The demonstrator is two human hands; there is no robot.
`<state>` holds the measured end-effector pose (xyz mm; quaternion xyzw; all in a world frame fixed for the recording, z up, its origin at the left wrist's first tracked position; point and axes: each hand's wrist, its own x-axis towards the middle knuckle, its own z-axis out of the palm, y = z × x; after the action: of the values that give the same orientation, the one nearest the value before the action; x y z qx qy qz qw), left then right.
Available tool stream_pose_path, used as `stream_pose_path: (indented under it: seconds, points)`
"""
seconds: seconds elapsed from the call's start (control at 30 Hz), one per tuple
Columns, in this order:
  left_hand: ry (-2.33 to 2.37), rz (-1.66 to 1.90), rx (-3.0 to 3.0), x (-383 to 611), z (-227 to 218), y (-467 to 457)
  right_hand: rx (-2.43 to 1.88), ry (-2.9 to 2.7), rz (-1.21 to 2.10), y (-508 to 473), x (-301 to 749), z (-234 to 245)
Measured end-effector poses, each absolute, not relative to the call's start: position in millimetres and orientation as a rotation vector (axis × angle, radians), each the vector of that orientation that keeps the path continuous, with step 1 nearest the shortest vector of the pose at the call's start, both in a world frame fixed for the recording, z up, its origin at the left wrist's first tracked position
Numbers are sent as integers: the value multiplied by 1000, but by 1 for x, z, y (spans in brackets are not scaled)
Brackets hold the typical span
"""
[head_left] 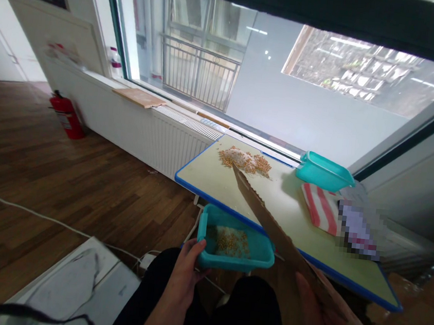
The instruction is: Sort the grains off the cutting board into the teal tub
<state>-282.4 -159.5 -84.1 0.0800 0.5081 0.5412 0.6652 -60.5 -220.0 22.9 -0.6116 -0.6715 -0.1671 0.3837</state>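
Looking down through the head view, we grip the near-left corner of a teal basin (pixel 237 264) with our left hand (pixel 190 264), at six o'clock; the basin, holding yellow grains (pixel 232 242), sits toward five. At four o'clock our right hand (pixel 330 319) grasps a cardboard strip (pixel 276 230), its tip at the grain pile (pixel 245 160) on the bench (pixel 201 168). Toward three, we see a second teal basin (pixel 324 175) and a striped cloth (pixel 318 208).

Grain pile (pixel 245 161): placed on bench (pixel 200 172), far left. Far tub (pixel 322 174): set right of pile; cloth (pixel 319 207) laid nearer. Near tub (pixel 235 263), grains (pixel 232 241) contained: held before bench's near edge, left of cardboard strip (pixel 272 224).
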Motion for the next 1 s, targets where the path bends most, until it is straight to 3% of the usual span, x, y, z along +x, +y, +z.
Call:
stream_pose_path:
  seconds: [0.23, 1.0]
  points:
    - [1167, 1236, 144, -288, -81, -155, -1416, -1968, -318, -191, -55, 23]
    - [1199, 1266, 145, -308, -72, -154, -1316, -2054, -179, -232, -9, 23]
